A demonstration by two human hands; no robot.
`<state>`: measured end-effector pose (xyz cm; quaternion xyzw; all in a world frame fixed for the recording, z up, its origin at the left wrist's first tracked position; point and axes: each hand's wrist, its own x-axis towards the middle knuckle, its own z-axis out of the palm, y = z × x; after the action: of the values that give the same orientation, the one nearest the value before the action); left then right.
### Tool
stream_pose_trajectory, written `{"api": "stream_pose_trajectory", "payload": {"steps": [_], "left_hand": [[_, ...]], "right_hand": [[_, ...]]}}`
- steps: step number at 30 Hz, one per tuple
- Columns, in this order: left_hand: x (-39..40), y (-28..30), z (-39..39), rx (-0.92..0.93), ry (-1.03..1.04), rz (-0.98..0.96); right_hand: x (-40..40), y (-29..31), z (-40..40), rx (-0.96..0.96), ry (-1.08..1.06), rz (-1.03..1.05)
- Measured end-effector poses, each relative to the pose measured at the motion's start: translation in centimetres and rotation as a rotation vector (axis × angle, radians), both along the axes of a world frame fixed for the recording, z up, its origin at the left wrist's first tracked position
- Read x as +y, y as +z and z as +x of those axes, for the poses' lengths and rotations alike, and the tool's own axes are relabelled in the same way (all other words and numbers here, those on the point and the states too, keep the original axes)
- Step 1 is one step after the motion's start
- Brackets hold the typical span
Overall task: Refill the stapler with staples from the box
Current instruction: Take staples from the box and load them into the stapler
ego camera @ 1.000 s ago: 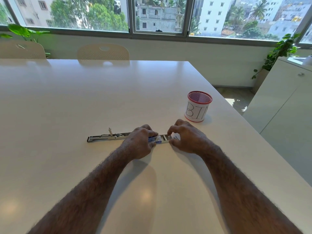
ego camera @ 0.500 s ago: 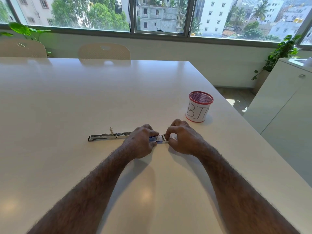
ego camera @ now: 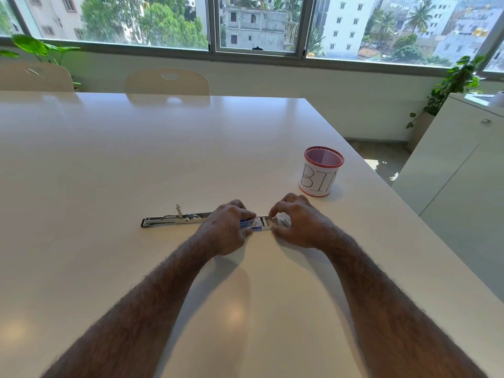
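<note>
Head view: left hand curls knuckles-up over the small blue box, its grip pinched shut on it. Right hand arches just beside it, fingertips closed on the box's pale open end; what they pinch is too small to tell. Both forearms rest low on the worktop. Stapler lies opened flat, running left from the hands.

One opened stapler, one staple box, one mesh cup marked "BIN", two hands, two chairs, two potted plants, one table.
</note>
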<state>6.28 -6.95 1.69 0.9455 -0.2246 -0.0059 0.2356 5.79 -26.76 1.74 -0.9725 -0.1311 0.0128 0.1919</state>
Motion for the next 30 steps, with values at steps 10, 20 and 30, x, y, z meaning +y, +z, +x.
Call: {"api": "stream_pose_trajectory", "payload": {"steps": [10,20,30], "left_hand": [[0.32,0.11,0.06,-0.028,-0.033,-0.011],[0.35,0.12,0.02,-0.016,-0.037,-0.004],[0.42,-0.02,0.09,-0.019,-0.041,0.006]], "right_hand": [[-0.65,-0.05,0.24,0.038,0.052,0.062],[-0.31,0.32,0.12,0.011,0.09,0.108],[-0.38,0.07,0.16,0.01,0.06,0.145]]}}
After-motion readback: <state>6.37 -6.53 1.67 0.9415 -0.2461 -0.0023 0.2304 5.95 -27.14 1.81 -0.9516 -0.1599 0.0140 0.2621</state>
